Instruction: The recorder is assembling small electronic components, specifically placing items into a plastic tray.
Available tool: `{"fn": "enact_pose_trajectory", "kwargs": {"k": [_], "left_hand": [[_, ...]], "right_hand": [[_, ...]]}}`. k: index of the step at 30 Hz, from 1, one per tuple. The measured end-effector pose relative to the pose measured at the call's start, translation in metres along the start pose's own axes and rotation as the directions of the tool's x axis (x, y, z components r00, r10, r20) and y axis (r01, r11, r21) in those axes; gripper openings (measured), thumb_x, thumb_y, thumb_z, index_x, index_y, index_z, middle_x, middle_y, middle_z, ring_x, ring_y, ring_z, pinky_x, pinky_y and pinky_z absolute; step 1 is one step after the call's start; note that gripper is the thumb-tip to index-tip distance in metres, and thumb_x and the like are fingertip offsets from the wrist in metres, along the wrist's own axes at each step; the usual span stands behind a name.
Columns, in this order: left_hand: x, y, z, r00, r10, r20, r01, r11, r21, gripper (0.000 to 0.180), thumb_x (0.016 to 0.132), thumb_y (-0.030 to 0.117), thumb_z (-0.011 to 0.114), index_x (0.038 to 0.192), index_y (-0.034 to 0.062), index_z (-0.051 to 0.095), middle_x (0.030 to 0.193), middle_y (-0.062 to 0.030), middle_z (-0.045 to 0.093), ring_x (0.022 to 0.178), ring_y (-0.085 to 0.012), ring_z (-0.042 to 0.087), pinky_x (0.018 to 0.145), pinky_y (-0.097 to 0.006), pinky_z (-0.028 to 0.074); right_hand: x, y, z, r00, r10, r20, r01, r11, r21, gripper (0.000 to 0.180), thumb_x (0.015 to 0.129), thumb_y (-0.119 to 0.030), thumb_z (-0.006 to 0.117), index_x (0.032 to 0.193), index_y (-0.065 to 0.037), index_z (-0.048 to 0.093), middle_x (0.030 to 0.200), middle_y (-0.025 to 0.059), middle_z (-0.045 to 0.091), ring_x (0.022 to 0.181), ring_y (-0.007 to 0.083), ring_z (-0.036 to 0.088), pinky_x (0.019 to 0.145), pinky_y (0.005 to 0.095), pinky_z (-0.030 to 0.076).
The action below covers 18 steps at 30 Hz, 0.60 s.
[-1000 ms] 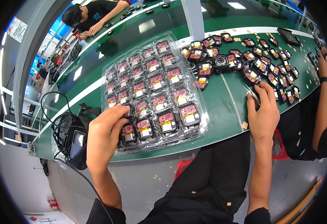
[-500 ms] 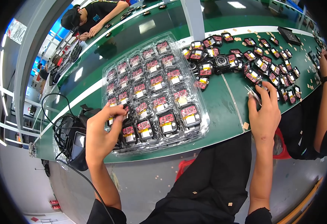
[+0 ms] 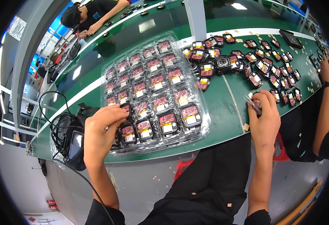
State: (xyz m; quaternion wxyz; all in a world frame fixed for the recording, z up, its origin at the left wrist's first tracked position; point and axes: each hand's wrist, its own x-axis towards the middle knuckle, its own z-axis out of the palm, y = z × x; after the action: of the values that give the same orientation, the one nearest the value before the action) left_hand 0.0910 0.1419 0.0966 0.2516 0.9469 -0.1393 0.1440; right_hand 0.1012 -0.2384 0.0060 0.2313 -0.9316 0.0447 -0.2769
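Head view: left hand (image 3: 100, 129) sits at the near-left corner of the clear tray (image 3: 205, 123), fingers curled in tight over a pocket, tips on or just above a module (image 3: 125, 108) there; can't tell if it's actually pinching one or just pressing. A second ago that hand was lower and flatter on the same corner, so it has crept up and in by a pocket, thumb now tucked under. Tray hasn't shifted; pockets look filled with small black modules with red and yellow patches. Right hand (image 3: 265, 116) is on the green bench (image 3: 224, 112) just right of the tray, closed narrow around tweezers (image 3: 252, 104), tips beside a loose module (image 3: 256, 102) at the near edge of the scattered pile (image 3: 247, 60). It has barely moved across the frames, only a small wrist twist. My read: left is steadying or seating parts in the tray corner, right is mid-pick on one loose unit; work looks mid-batch, with plenty of loose modules left. Black cable bundle (image 3: 65, 131) lies just left of the left hand. Another person's hand (image 3: 326, 69) at far right, another person (image 3: 93, 15) at top left, both well apart.
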Motion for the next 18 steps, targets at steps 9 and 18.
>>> {"fn": "enact_pose_trajectory", "kwargs": {"k": [9,18], "left_hand": [[0.001,-0.002,0.001,1.0,-0.019,-0.013,0.019,0.999,0.038,0.022,0.074,-0.013,0.073,0.094,-0.0014,0.075,0.092,-0.0153,0.075,0.105,-0.0328,0.072,0.091,-0.038,0.055],[-0.01,0.046,0.002,0.956,0.17,-0.237,-0.145,0.982,0.117,0.02,0.081,-0.011,0.074,0.1,-0.0031,0.072,0.106,-0.0183,0.073,0.105,-0.0315,0.071,0.089,-0.04,0.056]], "right_hand": [[-0.009,-0.025,-0.033,0.971,-0.072,0.227,-0.021,0.924,0.382,0.041,0.071,0.002,0.085,0.106,-0.003,0.063,0.108,0.0148,0.068,0.092,0.0356,0.069,0.078,0.0405,0.056],[-0.029,-0.047,-0.044,0.916,-0.395,0.064,0.154,0.496,0.854,0.045,0.071,-0.01,0.093,0.107,-0.004,0.067,0.118,0.0184,0.072,0.088,0.0276,0.075,0.071,0.0321,0.063]]}}
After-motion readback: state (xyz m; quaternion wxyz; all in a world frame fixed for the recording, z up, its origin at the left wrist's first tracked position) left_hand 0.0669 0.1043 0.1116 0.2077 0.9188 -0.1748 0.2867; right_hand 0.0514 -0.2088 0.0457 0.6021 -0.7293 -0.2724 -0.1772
